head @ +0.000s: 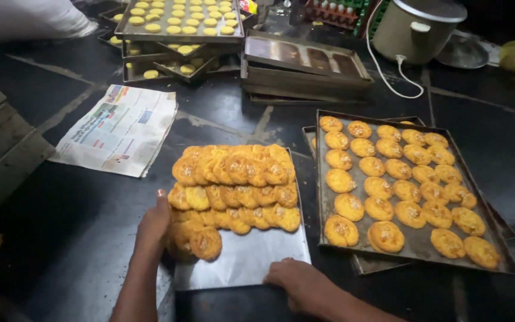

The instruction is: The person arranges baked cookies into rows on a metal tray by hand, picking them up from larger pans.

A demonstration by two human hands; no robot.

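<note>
While my left hand [153, 223] cups the heaped baked biscuits [233, 185] on the flat steel sheet [245, 262], my right hand [296, 277] lies open on the sheet's near edge; I judge gentle, even pressure best. Left of the sheet lies a printed newspaper [117, 131]; right, a filled tray [415, 244].

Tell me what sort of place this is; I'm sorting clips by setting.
Probably a small bakery's work floor. Baked biscuits crowd a metal sheet, a full baking tray sits beside it, and trays of pale unbaked rounds are stacked behind.
</note>
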